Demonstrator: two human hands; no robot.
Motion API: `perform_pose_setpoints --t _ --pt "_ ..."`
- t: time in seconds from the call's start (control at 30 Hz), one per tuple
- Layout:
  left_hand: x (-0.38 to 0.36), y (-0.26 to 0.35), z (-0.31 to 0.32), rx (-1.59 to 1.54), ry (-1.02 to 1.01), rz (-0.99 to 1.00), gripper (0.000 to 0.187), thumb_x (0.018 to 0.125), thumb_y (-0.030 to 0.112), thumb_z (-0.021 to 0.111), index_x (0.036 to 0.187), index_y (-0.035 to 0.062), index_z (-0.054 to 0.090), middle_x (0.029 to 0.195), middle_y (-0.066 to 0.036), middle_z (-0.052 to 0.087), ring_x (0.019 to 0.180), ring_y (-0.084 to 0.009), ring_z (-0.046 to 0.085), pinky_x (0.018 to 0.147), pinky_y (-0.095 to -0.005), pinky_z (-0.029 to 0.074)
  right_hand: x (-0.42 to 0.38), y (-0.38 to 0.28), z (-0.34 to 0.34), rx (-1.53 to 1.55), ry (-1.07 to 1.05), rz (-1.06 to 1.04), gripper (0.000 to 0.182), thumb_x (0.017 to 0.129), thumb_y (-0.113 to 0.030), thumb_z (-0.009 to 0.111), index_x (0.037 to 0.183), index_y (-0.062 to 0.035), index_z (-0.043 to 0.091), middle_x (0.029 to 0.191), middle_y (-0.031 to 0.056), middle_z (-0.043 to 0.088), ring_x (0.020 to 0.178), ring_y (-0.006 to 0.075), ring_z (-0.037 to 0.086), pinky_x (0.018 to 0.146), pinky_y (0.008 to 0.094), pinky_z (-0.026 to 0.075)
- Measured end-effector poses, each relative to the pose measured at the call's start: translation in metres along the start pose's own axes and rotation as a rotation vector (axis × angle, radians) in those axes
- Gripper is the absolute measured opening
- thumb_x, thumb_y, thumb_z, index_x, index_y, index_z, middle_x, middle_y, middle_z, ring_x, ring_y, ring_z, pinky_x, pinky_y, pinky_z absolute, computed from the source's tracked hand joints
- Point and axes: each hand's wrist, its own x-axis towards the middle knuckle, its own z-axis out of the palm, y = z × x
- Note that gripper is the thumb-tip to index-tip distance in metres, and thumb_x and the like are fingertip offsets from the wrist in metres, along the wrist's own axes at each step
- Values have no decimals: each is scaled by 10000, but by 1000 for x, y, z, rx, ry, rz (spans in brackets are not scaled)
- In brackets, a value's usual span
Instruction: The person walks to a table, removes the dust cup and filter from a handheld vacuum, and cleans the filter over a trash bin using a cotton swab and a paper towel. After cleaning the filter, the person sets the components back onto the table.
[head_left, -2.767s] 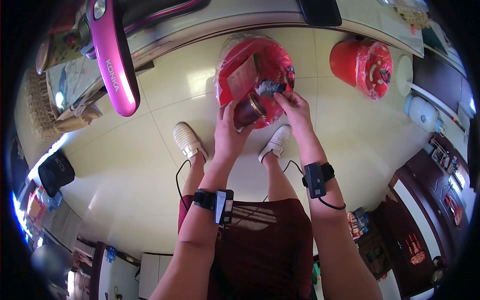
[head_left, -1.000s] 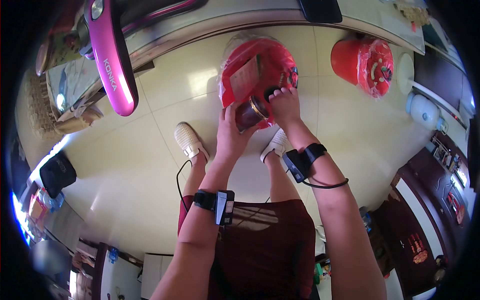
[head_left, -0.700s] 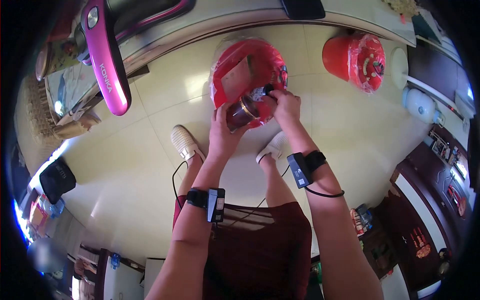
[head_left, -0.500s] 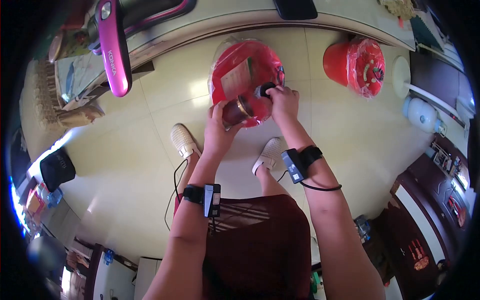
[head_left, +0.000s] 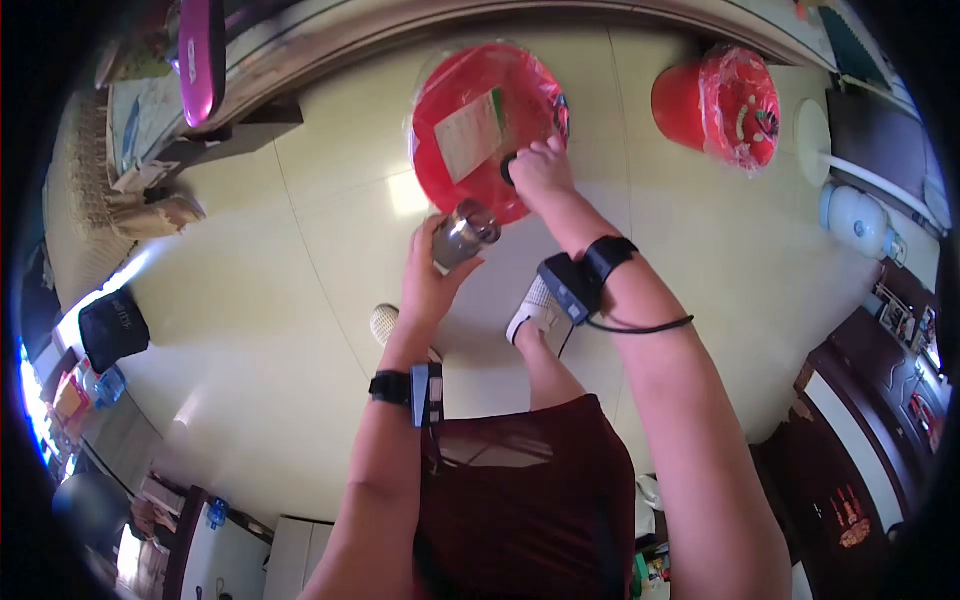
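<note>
My left hand is wrapped round a clear cylindrical container, tilted, just below the near rim of a red bin. My right hand holds a dark round object over the right part of that bin; its far side is hidden by my fingers. The red bin is lined with clear plastic, and a pale sheet with a green edge lies in it.
A second red bin with a plastic liner stands at the upper right, beside a large water bottle. A black bag is on the floor at the left. A pink and black appliance juts in at the upper left.
My left hand has moved down, away from the bin, with the container. My right hand has shifted slightly left with the dark object. The view has tilted, and one shoe has shifted.
</note>
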Motion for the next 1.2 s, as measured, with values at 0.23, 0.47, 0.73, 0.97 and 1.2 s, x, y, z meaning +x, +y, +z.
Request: perform_pose_setpoints --t 0.23,0.47,0.73,0.97,1.2 --pt "18 28 3 58 30 12 694 652 80 830 1242 66 465 1322 -158 465 1124 -308 541 932 -381 460 3 -12 -7 -38 -129 69 238 803 -81 529 928 -142 723 1020 38 680 1065 199 582 947 380 340" --pt "21 26 9 76 -1 72 719 659 117 832 1266 73 447 1346 -162 481 1124 -310 568 925 -380 474 11 -11 -6 -19 -197 112 251 809 -87 525 953 -156 720 1030 43 680 1067 200 589 946 385 345" --pt "22 28 15 -50 -50 -36 743 659 149 839 1279 61 438 1184 -169 581 1088 -339 580 903 -393 473 15 -4 7 -12 -268 82 268 815 -78 501 964 -120 719 1053 70 683 1078 224 594 954 395 350" --pt "27 25 19 -143 -32 -52 718 661 135 834 1259 59 443 1153 -165 588 1063 -323 593 888 -381 478 23 3 0 -5 -265 72 255 811 -83 525 977 -117 715 1070 72 678 1088 228 592 977 416 348" --pt "27 30 15 -105 -40 -44 725 659 132 836 1262 58 439 1144 -164 591 1070 -321 593 883 -383 481 26 -5 -1 45 -302 144 236 828 -111 537 991 -121 708 1094 68 671 1104 232 589 999 415 342"
